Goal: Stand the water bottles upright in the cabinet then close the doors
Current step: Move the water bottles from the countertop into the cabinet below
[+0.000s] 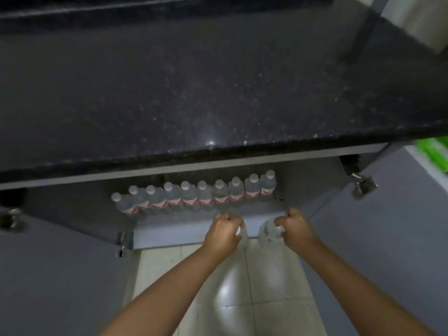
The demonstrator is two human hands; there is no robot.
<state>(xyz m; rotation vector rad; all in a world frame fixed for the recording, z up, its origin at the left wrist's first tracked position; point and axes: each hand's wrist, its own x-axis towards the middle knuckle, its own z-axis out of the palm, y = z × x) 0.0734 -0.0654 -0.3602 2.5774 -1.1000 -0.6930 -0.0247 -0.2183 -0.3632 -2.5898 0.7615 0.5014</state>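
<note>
A row of several clear water bottles [206, 197] with white caps and red-and-white labels stands upright inside the open cabinet [184, 232] under the counter. My left hand [223, 232] is closed around the top of a water bottle [243, 236] in front of the shelf's front edge; most of that bottle is hidden by the hand. To its right, my right hand [294, 229] grips the neck of a second water bottle [268, 232] at the same edge. Both held bottles hang over the pale floor tiles.
A dark speckled countertop [218, 93] overhangs the cabinet. Both grey doors stand open: the left door [55, 275] and the right door [388, 226], with metal hinges [362, 185] at the upper corners. Pale glossy floor tiles [242, 287] lie below. A green item [434, 154] sits at far right.
</note>
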